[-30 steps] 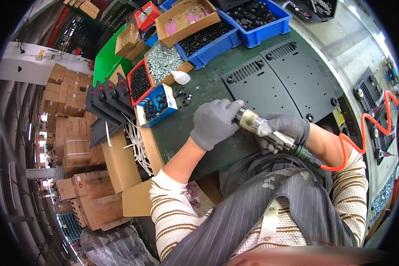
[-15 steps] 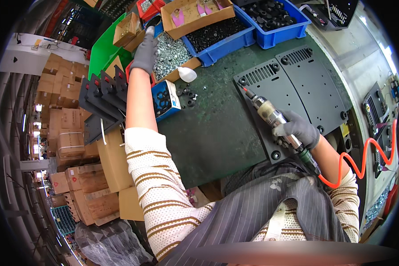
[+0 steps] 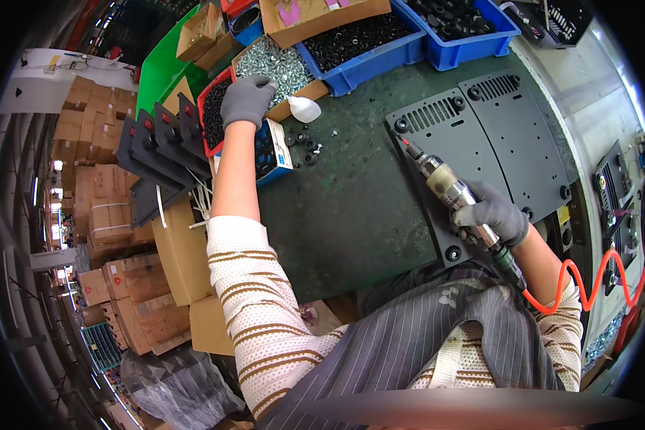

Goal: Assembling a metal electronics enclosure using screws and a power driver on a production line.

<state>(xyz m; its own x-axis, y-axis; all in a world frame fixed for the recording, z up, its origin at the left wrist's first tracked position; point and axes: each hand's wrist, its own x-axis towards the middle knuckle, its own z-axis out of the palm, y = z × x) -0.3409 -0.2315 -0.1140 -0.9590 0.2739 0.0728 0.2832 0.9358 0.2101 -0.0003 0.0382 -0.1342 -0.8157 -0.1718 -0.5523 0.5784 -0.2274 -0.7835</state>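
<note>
My left hand (image 3: 246, 102), in a grey glove, hovers between a red bin of small black screws (image 3: 213, 118) and a cardboard box of silver screws (image 3: 272, 61). Its fingers are curled together, and whatever they may pinch is hidden. An air screwdriver (image 3: 448, 188) rests in the wrapped fingers of my gloved right hand (image 3: 496, 216). The tool's red-tipped bit points up and left, above the left edge of a black metal plate (image 3: 444, 147) with slots and round black feet. A second black plate (image 3: 527, 143) lies alongside on the right.
A small white bottle (image 3: 305, 109) and loose black rubber parts (image 3: 309, 146) lie near a blue-and-white box (image 3: 274, 168). Blue bins (image 3: 369, 61) line the back. Black brackets (image 3: 158, 154) stand at left. An orange coiled hose (image 3: 570, 287) trails right from the screwdriver.
My left hand has drawn back toward me from the far end of the silver screw box, and its fingers have curled. My right hand still holds the screwdriver, nearly in place.
</note>
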